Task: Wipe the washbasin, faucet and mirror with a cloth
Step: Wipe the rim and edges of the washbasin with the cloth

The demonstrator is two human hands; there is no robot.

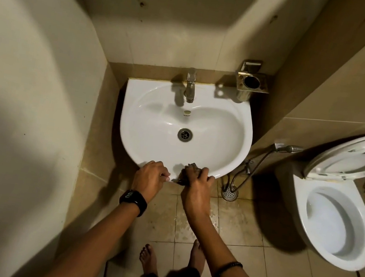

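Note:
A white washbasin (158,100) hangs on the tiled wall, with a metal faucet (190,86) at its back and a drain (185,135) in the bowl. My right hand (195,186) presses a dark crumpled cloth (189,172) against the front rim of the basin. My left hand (149,178), with a black watch on the wrist, rests on the same rim just left of the cloth, fingers curled over the edge. No mirror is in view.
A metal cup holder (252,82) is fixed to the wall right of the faucet. A toilet (340,227) with its lid up stands at the right. A spray hose (259,165) hangs between basin and toilet. The floor tiles (247,224) look wet. My bare feet (149,258) stand below.

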